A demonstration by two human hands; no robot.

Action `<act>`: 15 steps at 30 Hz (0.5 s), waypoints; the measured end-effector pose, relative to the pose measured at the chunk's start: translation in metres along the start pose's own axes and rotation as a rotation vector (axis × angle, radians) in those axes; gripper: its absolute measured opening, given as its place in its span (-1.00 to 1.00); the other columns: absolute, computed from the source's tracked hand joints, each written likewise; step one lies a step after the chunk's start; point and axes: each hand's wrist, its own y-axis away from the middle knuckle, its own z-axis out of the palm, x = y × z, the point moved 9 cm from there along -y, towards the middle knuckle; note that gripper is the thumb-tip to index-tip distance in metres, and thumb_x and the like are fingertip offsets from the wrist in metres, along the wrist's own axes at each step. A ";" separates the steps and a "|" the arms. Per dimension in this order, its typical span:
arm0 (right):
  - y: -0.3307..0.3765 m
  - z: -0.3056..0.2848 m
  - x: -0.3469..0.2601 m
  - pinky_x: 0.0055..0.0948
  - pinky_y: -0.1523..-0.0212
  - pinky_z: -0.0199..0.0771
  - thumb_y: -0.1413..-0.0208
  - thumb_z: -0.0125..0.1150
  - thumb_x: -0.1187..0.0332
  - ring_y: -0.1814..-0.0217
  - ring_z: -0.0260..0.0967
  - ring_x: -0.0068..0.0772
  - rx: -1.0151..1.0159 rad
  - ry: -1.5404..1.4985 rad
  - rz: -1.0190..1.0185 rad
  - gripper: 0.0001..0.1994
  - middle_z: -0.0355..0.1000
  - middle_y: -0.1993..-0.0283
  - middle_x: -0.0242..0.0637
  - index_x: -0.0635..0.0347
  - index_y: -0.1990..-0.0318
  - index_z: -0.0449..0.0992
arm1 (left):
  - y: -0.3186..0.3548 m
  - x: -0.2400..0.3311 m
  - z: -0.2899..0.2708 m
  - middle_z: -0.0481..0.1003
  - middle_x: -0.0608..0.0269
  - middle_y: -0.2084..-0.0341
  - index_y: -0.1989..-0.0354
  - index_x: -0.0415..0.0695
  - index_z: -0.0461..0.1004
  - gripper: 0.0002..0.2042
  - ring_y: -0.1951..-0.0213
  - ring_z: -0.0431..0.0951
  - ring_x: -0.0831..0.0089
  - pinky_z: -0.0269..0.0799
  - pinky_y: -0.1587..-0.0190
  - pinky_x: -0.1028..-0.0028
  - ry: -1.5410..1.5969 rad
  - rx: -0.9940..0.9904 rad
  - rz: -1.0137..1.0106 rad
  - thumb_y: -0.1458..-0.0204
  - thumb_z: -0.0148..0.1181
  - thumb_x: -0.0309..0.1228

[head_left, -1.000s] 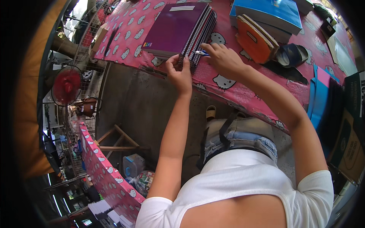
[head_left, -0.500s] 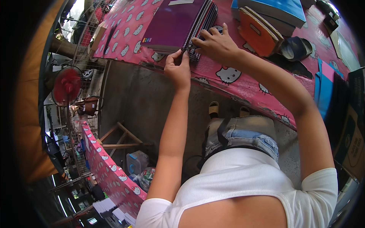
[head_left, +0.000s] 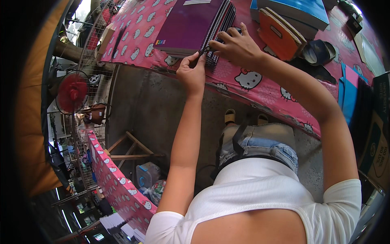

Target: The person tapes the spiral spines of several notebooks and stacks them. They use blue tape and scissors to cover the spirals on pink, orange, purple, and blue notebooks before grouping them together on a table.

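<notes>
A stack of purple-covered spiral notebooks (head_left: pixel 189 26) lies at the near edge of the table, its dark wire coils (head_left: pixel 221 28) along the right side. At the stack's near right corner my left hand (head_left: pixel 191 73) is closed, thumb and forefinger pinching the lower end of a coil. Just right of it my right hand (head_left: pixel 237 48) bends over the coils, thumb and forefinger pinched close to the left fingertips. Something small and dark sits between those right fingers, too small to name. The other right fingers are raised and curled.
Right of the stack stand an orange block-like piece (head_left: pixel 278 36) with worn edges, thick blue-covered stacks (head_left: pixel 298 14) and a dark roll (head_left: pixel 319 52). Blue and pink sheets (head_left: pixel 348 91) and a cardboard box (head_left: pixel 375 142) are at the far right. A red fan (head_left: pixel 73 92) stands at the left.
Both hands stay at the coil's near end; the right fingers have shifted slightly and closed nearer the left fingertips. The whole view has moved a little.
</notes>
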 end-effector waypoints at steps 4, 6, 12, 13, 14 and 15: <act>0.003 0.000 0.006 0.42 -0.04 0.14 -0.10 0.08 0.03 0.00 0.34 -0.06 0.005 -0.014 0.050 -0.67 0.35 0.06 -0.29 -0.19 0.00 0.36 | 0.001 0.001 0.006 0.58 0.23 0.40 0.28 -0.32 0.57 -0.80 0.38 0.50 0.61 0.43 0.26 0.59 0.001 -0.013 -0.022 0.09 0.36 -0.51; 0.001 0.000 0.001 0.40 -0.04 0.16 -0.10 0.09 0.04 -0.02 0.34 -0.06 -0.017 -0.009 0.044 -0.66 0.35 0.06 -0.29 -0.19 -0.01 0.36 | 0.000 -0.002 0.002 0.58 0.22 0.39 0.28 -0.32 0.57 -0.80 0.37 0.50 0.61 0.43 0.27 0.59 0.027 0.006 0.007 0.09 0.36 -0.51; -0.005 -0.004 -0.005 0.38 -0.02 0.22 -0.08 0.10 0.04 -0.03 0.34 -0.05 -0.104 -0.028 0.047 -0.64 0.35 0.05 -0.28 -0.18 -0.02 0.35 | 0.000 -0.003 0.002 0.57 0.22 0.40 0.29 -0.32 0.57 -0.81 0.37 0.50 0.61 0.42 0.26 0.59 0.023 0.009 0.011 0.09 0.36 -0.51; -0.002 -0.008 0.000 0.37 -0.01 0.23 -0.08 0.10 0.04 -0.02 0.34 -0.05 -0.074 -0.012 0.051 -0.64 0.35 0.06 -0.28 -0.18 -0.02 0.35 | 0.001 0.001 0.003 0.57 0.22 0.40 0.29 -0.32 0.57 -0.81 0.37 0.50 0.61 0.42 0.26 0.59 0.004 0.013 0.014 0.08 0.36 -0.51; 0.000 -0.010 0.004 0.36 0.01 0.25 -0.08 0.11 0.05 -0.01 0.34 -0.05 -0.045 0.003 0.055 -0.64 0.36 0.06 -0.29 -0.18 -0.02 0.35 | 0.003 0.004 0.004 0.57 0.23 0.40 0.28 -0.31 0.57 -0.81 0.37 0.50 0.61 0.42 0.27 0.59 -0.015 0.018 0.017 0.08 0.36 -0.51; 0.001 -0.009 0.006 0.35 0.01 0.25 -0.08 0.11 0.05 0.00 0.35 -0.06 -0.032 0.021 0.054 -0.65 0.36 0.07 -0.29 -0.18 -0.02 0.35 | 0.004 0.007 0.005 0.57 0.23 0.40 0.28 -0.31 0.57 -0.81 0.37 0.50 0.61 0.42 0.27 0.59 -0.034 0.022 0.019 0.08 0.36 -0.51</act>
